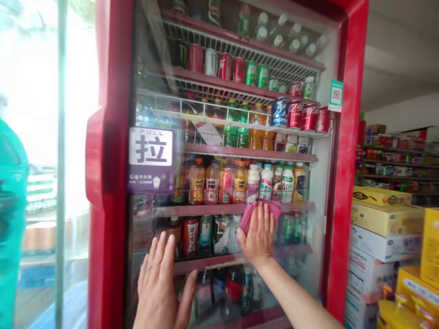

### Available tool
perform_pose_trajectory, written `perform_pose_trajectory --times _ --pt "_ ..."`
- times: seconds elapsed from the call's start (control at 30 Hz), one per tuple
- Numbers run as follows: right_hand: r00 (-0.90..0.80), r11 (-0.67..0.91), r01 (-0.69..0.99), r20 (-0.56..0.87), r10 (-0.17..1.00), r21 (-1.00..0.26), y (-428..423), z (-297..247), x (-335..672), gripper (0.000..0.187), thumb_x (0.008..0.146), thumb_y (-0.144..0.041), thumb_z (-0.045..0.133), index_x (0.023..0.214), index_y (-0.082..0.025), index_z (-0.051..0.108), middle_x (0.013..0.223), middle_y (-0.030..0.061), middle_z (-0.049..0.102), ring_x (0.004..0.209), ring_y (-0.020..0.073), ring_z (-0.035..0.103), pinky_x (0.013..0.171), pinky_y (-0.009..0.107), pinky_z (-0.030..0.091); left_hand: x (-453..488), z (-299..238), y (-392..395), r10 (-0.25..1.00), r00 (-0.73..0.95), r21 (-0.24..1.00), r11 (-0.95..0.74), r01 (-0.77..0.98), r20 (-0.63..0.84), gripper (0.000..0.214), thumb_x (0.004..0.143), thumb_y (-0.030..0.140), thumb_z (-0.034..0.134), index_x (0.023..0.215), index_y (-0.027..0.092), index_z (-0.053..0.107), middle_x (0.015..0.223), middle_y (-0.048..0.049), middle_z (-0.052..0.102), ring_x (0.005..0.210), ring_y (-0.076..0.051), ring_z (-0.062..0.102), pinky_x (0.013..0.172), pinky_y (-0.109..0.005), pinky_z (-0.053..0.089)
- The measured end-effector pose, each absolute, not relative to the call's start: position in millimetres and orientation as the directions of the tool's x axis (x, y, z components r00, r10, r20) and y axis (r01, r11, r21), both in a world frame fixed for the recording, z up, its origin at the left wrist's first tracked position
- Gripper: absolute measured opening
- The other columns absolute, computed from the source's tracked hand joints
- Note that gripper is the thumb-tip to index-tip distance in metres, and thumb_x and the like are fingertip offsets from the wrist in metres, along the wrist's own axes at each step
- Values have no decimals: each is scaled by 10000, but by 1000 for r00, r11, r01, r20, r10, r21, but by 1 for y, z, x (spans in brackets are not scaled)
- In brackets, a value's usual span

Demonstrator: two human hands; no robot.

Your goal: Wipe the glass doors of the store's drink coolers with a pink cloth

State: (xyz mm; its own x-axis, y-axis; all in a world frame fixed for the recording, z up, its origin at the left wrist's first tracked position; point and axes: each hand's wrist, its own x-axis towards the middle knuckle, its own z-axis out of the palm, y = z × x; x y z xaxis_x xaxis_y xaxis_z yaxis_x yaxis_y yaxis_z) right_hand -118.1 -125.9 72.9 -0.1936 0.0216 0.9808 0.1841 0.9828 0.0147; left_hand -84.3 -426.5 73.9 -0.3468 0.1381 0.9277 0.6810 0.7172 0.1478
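A pink cloth (244,220) lies between my right hand (259,235) and the glass door (202,299) of a red drinks fridge. My right fingers are stretched over the cloth and hold it against the pane, in front of the lower shelves. Further left and lower, my left hand (161,278) is raised, holding nothing, its thumb apart from the fingers. Whether it touches the glass I cannot tell. Behind the pane stand rows of bottles (197,183) and cans (225,67).
A red handle (98,157) runs down the door's left side, beside a purple and white sign (151,160). Stacked boxes (386,224) stand right of the fridge, with stocked shelves (394,155) behind. A teal object (12,205) is at far left.
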Motion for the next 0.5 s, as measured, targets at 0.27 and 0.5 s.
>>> perform_pose_trajectory --times 0.27,0.5 --pt "-251 964 -88 931 -264 250 -256 89 -148 872 1012 -568 621 1704 -91 390 1781 196 398 1716 363 197 1395 556 55 -89 73 -458 140 -324 98 779 619 936 865 1005 413 610 1756 219 227 1772 -187 411 1678 -387 340 1282 -653 409" --pt "-236 860 -238 832 -502 452 -299 99 -158 805 1065 -509 536 1729 -102 334 1836 115 299 1699 321 244 1373 511 200 -81 83 -449 123 -326 112 780 616 937 853 1018 428 583 1757 218 213 1764 -197 420 1679 -381 342 1279 -656 409"
